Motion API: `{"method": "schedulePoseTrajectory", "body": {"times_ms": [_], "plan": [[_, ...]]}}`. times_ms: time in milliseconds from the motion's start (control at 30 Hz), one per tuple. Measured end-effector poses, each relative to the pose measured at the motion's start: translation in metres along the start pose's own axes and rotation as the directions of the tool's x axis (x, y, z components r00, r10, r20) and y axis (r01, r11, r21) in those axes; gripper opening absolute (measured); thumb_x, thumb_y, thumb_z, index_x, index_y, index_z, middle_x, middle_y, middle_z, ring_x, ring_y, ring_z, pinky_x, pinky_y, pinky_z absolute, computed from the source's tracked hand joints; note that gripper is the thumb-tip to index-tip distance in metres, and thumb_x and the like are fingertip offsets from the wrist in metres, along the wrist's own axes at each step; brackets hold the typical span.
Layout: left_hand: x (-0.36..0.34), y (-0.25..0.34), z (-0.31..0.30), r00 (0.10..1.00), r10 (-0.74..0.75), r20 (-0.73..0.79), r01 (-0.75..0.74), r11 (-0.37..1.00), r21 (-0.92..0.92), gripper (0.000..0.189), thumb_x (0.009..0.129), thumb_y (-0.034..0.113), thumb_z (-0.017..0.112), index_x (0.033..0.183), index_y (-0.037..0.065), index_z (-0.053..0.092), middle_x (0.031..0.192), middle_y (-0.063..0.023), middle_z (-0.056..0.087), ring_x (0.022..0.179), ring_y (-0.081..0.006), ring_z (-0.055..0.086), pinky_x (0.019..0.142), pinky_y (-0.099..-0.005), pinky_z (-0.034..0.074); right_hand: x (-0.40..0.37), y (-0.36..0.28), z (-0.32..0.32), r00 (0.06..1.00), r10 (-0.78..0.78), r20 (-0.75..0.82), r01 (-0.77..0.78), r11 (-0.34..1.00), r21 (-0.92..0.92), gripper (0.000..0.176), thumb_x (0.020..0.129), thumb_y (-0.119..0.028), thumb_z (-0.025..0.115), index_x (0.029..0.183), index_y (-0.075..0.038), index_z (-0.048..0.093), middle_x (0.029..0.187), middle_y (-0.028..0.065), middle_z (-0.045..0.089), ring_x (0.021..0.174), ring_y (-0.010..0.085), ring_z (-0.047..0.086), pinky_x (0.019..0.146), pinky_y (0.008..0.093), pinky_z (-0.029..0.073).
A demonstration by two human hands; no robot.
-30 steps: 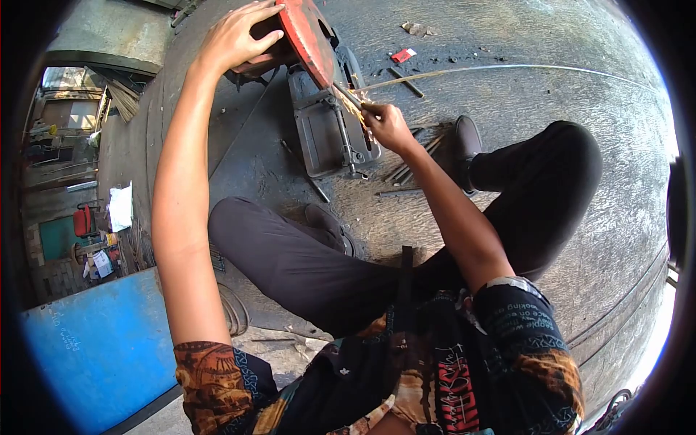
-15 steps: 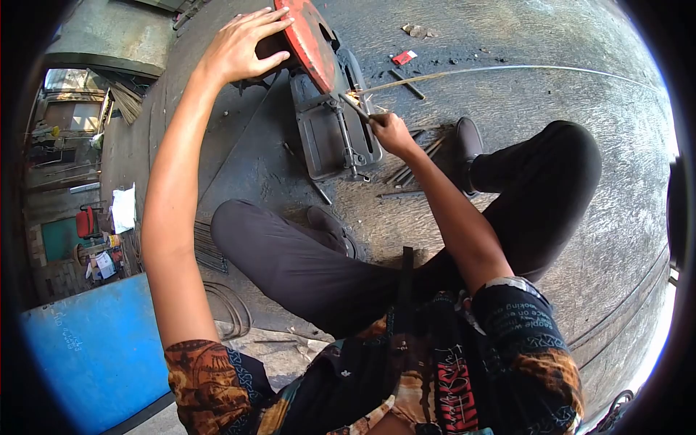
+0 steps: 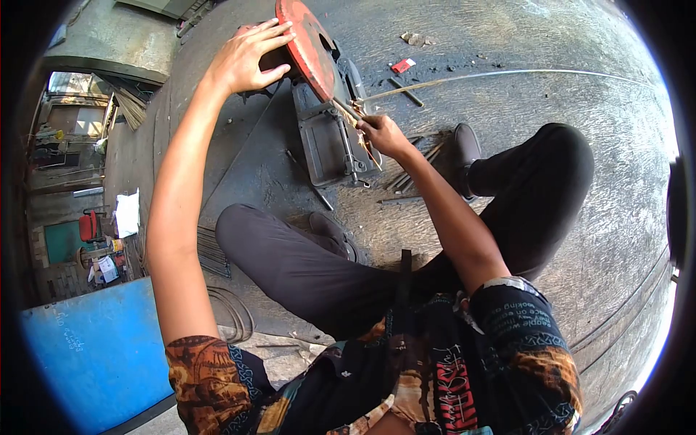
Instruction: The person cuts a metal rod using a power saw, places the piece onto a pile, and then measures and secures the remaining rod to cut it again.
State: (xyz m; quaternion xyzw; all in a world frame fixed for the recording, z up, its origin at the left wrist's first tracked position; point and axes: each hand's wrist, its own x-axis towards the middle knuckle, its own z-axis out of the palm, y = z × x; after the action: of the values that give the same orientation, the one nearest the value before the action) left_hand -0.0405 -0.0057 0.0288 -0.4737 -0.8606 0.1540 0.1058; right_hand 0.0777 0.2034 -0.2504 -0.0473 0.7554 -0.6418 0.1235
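A cut-off saw with a red blade guard (image 3: 307,49) and a dark metal base (image 3: 312,141) stands on the floor ahead of me. My left hand (image 3: 250,58) lies against the guard's left side, fingers stretched and thumb apart. Closed around a short metal rod (image 3: 345,109) is my right hand (image 3: 386,136), at the right of the saw. The rod's far end reaches the lower edge of the guard; the exact contact is hidden. Orange sparks (image 3: 373,156) fly near my right fingers. Beside them runs the saw's clamp screw (image 3: 345,143).
A long thin rod (image 3: 500,72) stretches right from the saw. Several cut rods (image 3: 420,167) lie near my right shoe (image 3: 467,148). A red packet (image 3: 403,65) is on the floor beyond. At lower left stand a blue panel (image 3: 101,355) and coiled wire (image 3: 232,312).
The sparks now spread farther down past my right hand. My right hand and the rod have shifted slightly left. My left hand stays on the guard.
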Motion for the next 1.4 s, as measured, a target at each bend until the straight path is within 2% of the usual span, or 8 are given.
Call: {"method": "schedulePoseTrajectory", "body": {"times_ms": [200,267,333,467,533,733,833,1400], "plan": [[0.001,0.001,-0.001,1.000,0.002,-0.012,-0.003,0.999,-0.036,0.058,0.079,0.034,0.069,0.132,0.013,0.057,0.141,-0.0099,0.051,0.133,-0.0302,0.045,0.111,-0.0422,0.035,-0.006,0.008,0.010,0.988,0.094,-0.119,-0.103,0.992,-0.070,0.038,0.092,-0.034,0.058,0.105,0.000,0.069,0.089,0.0269,0.067,0.090,0.0396,0.066,0.079,0.0428,0.050],[0.002,0.001,-0.003,1.000,-0.002,-0.010,0.001,1.000,-0.031,0.058,0.079,0.034,0.069,0.132,0.013,0.057,0.141,-0.0101,0.051,0.133,-0.0305,0.045,0.111,-0.0423,0.036,-0.004,-0.003,0.008,0.992,0.038,-0.121,-0.041,0.999,-0.020,0.035,0.096,-0.030,0.054,0.101,0.001,0.070,0.062,0.0105,0.057,0.061,0.0161,0.055,0.061,0.0356,0.046],[0.002,0.003,-0.003,1.000,-0.006,-0.012,0.005,0.999,-0.033,0.058,0.078,0.034,0.069,0.132,0.013,0.058,0.141,-0.0103,0.051,0.133,-0.0308,0.045,0.111,-0.0423,0.036,0.000,-0.004,0.007,0.989,-0.033,-0.144,0.033,0.999,-0.001,0.036,0.097,-0.030,0.053,0.097,0.001,0.070,0.057,0.0069,0.051,0.055,0.0131,0.051,0.054,0.0349,0.042],[0.003,0.001,0.000,1.000,-0.020,-0.009,0.019,0.998,-0.055,0.058,0.077,0.036,0.069,0.130,0.013,0.059,0.140,-0.0106,0.052,0.131,-0.0316,0.046,0.110,-0.0429,0.036,-0.006,-0.004,0.002,0.983,0.181,-0.002,-0.181,0.983,-0.022,0.038,0.097,-0.034,0.051,0.095,0.000,0.070,0.062,0.0112,0.059,0.058,0.0191,0.058,0.057,0.0371,0.047],[0.005,0.001,0.000,1.000,-0.021,-0.020,0.019,0.998,-0.067,0.058,0.076,0.038,0.070,0.128,0.014,0.061,0.139,-0.0105,0.053,0.131,-0.0319,0.047,0.109,-0.0434,0.036,-0.008,-0.003,0.005,0.944,0.302,0.136,-0.329,0.901,0.282,0.040,0.099,-0.033,0.048,0.089,0.001,0.066,0.056,0.0036,0.049,0.044,0.0132,0.044,0.041,0.0330,0.035],[0.004,0.002,-0.001,0.999,-0.025,-0.021,0.024,0.998,-0.057,0.057,0.076,0.036,0.069,0.128,0.013,0.061,0.138,-0.0114,0.054,0.130,-0.0319,0.048,0.110,-0.0433,0.036,0.004,-0.001,-0.006,0.805,0.207,0.557,-0.561,0.570,0.600,0.038,0.100,-0.031,0.046,0.086,-0.001,0.064,0.056,0.0034,0.050,0.043,0.0143,0.046,0.039,0.0332,0.035],[0.004,0.001,-0.002,1.000,-0.021,-0.018,0.020,0.998,-0.058,0.057,0.077,0.036,0.069,0.128,0.013,0.061,0.138,-0.0115,0.054,0.130,-0.0319,0.048,0.110,-0.0433,0.036,-0.002,0.003,0.019,0.984,-0.020,-0.176,-0.015,0.981,-0.194,0.034,0.096,-0.028,0.047,0.090,0.001,0.064,0.078,0.0282,0.065,0.074,0.0446,0.065,0.069,0.0509,0.051],[0.003,-0.001,0.003,0.998,-0.046,-0.051,0.044,0.999,-0.031,0.060,0.077,0.039,0.068,0.130,0.012,0.060,0.138,-0.0134,0.053,0.130,-0.0309,0.048,0.111,-0.0418,0.035,-0.028,-0.012,0.013,0.838,-0.455,-0.303,0.211,0.780,-0.589,0.031,0.088,-0.006,0.051,0.116,-0.006,0.062,0.086,0.0164,0.058,0.077,0.0371,0.061,0.069,0.0468,0.051]]}}
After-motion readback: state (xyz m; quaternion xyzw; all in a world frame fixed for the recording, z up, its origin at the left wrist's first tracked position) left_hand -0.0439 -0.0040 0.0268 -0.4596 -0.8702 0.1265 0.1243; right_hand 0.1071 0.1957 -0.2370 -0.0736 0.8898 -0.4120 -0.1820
